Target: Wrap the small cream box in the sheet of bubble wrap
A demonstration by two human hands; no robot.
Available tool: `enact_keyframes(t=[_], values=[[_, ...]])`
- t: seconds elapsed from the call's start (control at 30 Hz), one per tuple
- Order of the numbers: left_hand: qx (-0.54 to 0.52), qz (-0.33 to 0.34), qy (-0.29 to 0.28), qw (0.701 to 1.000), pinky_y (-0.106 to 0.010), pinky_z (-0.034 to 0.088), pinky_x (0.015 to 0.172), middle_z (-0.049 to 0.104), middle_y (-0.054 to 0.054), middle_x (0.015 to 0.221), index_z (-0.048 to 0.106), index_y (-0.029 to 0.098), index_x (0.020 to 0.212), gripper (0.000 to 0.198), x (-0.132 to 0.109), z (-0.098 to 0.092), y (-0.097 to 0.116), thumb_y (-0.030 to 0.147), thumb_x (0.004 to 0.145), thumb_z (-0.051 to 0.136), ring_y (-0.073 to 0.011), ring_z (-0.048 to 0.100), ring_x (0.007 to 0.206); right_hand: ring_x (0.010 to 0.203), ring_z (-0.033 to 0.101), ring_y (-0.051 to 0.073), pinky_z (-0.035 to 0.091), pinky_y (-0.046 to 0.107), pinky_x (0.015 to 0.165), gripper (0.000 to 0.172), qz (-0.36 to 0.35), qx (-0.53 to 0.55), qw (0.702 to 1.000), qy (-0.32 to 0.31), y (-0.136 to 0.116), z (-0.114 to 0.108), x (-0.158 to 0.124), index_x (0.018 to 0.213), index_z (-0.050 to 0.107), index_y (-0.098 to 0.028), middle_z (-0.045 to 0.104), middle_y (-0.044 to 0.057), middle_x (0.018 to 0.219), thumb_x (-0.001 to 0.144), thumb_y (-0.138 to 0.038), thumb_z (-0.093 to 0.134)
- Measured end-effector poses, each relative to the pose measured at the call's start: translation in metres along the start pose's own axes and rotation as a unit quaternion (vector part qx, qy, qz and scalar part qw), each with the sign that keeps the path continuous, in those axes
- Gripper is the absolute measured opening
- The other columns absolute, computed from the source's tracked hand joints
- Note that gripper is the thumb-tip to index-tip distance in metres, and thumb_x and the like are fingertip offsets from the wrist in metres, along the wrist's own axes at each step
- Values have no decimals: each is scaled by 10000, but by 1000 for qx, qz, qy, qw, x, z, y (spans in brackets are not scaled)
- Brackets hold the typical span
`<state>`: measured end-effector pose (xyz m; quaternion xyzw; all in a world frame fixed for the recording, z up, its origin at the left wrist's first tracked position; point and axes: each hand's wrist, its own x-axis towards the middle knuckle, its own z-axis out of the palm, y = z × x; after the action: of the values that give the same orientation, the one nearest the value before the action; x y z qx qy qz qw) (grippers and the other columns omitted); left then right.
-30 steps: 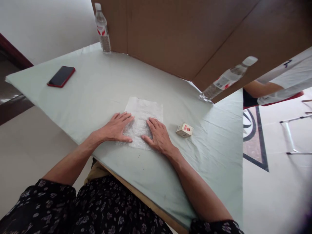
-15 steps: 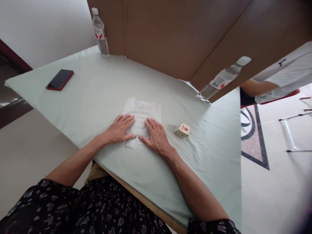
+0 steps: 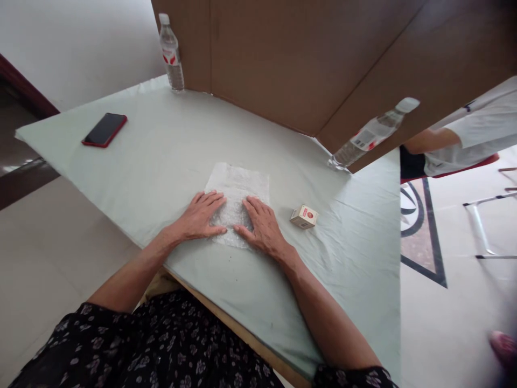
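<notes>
A white sheet of bubble wrap (image 3: 238,186) lies flat on the pale green table (image 3: 161,156). My left hand (image 3: 200,215) rests palm down on its near left part, fingers stretched out. My right hand (image 3: 262,223) lies flat on its near right part, fingers also stretched. Neither hand grips anything. A small cream box with a red mark (image 3: 304,216) sits on the table just right of my right hand, not touched.
A red-cased phone (image 3: 104,129) lies far left. One water bottle (image 3: 170,52) stands at the back, another (image 3: 369,136) at the right, both against a brown cardboard screen (image 3: 307,59). Another person's arm and white sleeve (image 3: 452,137) show beyond it.
Both hands stay flat on the bubble wrap with hardly any shift. The view has drifted slightly.
</notes>
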<state>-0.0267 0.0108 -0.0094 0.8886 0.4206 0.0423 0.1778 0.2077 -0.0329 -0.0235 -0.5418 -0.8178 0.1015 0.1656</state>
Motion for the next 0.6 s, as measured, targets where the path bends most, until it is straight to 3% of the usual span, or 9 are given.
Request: enact_keyframes(t=[0.13,0.3,0.47,0.6], values=[[-11,8,18,1000,-515,146,1256,361,-149,1624,332,167,1548,865,0,5,-6,585,846,615,-323,264,1532,1436,429,337,376,547,1140,515,-8,-6,997,79,11,-26,-15,1376,550,-212,509,158,1519,942,-490,561],[-16,13,24,999,-526,155,1250,380,-155,1613,320,182,1551,866,-1,5,-6,578,838,610,-337,277,1525,1356,503,376,394,615,1084,525,126,-37,979,159,58,-59,-50,1364,554,-233,561,171,1455,894,-459,615],[-20,7,25,999,-515,137,1257,377,-155,1614,321,159,1545,880,-1,4,-5,571,828,622,-331,266,1529,1220,600,390,456,612,1016,642,224,9,962,154,93,-58,-70,1333,575,-148,645,213,1323,809,-508,662],[-26,5,27,999,-518,139,1257,375,-160,1613,302,157,1549,896,-1,5,-5,568,825,634,-334,270,1528,1043,676,323,526,544,941,530,239,75,952,176,83,-56,-61,1202,652,-163,709,170,1185,796,-503,673]])
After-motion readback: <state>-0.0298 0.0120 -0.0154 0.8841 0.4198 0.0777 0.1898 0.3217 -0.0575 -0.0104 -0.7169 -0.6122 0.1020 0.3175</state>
